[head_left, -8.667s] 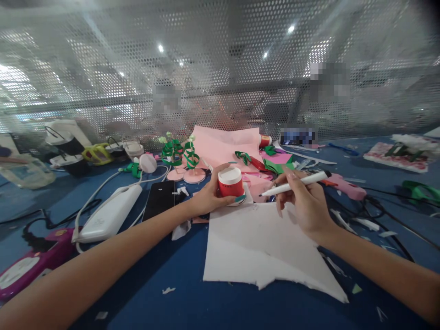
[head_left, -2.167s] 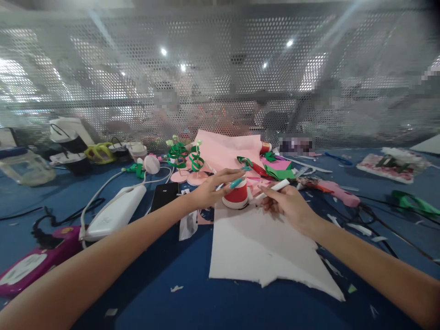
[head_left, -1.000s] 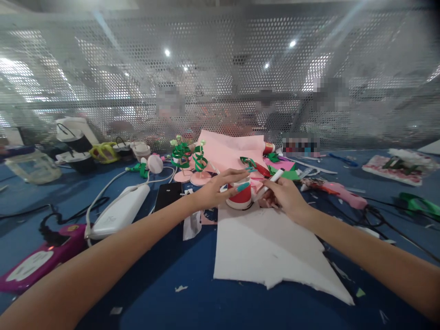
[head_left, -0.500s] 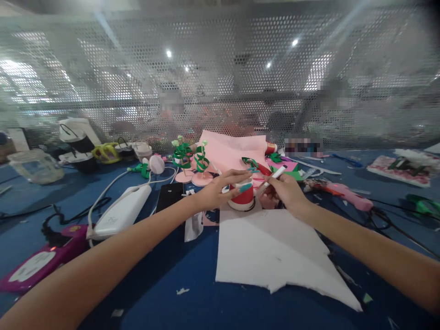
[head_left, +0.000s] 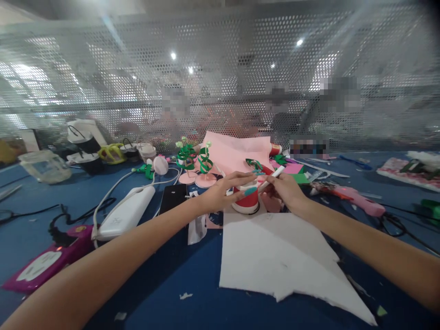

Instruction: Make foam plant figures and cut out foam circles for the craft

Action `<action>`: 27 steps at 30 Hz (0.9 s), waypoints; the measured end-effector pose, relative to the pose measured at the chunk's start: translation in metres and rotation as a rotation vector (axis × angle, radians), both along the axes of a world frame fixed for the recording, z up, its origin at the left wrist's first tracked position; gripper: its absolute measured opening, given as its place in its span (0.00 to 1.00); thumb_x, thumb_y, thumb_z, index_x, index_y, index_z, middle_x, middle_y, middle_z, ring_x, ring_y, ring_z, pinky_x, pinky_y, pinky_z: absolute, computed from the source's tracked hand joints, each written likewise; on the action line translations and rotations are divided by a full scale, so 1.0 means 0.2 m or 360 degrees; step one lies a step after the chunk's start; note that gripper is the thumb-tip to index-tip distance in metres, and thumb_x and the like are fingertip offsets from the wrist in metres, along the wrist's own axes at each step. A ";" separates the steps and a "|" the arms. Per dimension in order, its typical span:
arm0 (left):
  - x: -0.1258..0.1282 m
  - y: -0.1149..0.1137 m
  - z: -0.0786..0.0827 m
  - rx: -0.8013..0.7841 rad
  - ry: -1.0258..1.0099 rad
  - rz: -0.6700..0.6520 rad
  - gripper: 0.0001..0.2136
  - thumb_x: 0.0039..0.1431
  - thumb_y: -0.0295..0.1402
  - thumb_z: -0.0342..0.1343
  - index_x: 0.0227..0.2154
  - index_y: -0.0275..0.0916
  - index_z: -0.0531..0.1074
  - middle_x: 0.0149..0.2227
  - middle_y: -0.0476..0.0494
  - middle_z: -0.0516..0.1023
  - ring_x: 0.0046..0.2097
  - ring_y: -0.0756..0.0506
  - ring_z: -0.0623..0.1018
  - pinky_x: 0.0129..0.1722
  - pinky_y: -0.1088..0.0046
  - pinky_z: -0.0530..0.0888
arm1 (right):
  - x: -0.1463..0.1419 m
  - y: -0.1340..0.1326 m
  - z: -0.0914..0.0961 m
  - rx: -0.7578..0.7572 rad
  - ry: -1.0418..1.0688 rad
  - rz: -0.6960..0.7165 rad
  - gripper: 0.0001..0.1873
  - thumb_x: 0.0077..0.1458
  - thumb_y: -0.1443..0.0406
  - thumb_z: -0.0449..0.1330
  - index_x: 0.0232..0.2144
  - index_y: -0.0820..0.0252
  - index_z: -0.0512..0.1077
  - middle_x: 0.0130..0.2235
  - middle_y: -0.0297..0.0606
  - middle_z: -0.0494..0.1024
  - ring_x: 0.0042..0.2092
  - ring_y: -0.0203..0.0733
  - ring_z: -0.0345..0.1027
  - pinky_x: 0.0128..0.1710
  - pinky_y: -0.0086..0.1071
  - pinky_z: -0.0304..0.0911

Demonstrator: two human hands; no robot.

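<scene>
A red cup point(head_left: 248, 201) with a white bottom edge stands at the far edge of a white foam sheet point(head_left: 275, 247) with a jagged near side. My left hand point(head_left: 225, 190), with teal nails, is closed on this cup, thumb on the near side and fingers over its top. Just right of the cup, my right hand point(head_left: 283, 189) pinches a slim white pen-like stick point(head_left: 273, 178), slanted with its lower end close to the cup's side. Its fingertips are partly hidden. Behind the hands lies a pink sheet point(head_left: 237, 149).
Left of the hands are two green-spiralled paper plants point(head_left: 205, 161), a black phone point(head_left: 173, 198), a white power bank point(head_left: 125, 213) and a purple extension block point(head_left: 44, 268) with cables. To the right lies a pink glue gun point(head_left: 360, 199) with its cord. A perforated metal screen point(head_left: 220, 78) stands behind.
The whole view has shifted slightly, so things appear a little farther right. Both hands keep their places at the cup, and the white stick stays in my right hand.
</scene>
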State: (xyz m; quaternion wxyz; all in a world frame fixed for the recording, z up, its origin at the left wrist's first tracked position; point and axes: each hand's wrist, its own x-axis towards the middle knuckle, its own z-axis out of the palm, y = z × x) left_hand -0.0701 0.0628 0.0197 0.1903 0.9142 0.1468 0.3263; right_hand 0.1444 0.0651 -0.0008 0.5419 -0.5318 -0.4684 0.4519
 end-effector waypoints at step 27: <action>0.00 0.02 0.00 0.0006 0.0000 -0.0005 0.22 0.62 0.33 0.51 0.59 0.50 0.62 0.59 0.37 0.66 0.61 0.41 0.65 0.60 0.53 0.64 | -0.05 0.21 -0.04 -0.0170 0.0015 0.0390 0.18 0.60 0.60 0.56 0.50 0.60 0.67 0.51 0.43 0.70 0.47 0.44 0.69 0.45 0.44 0.68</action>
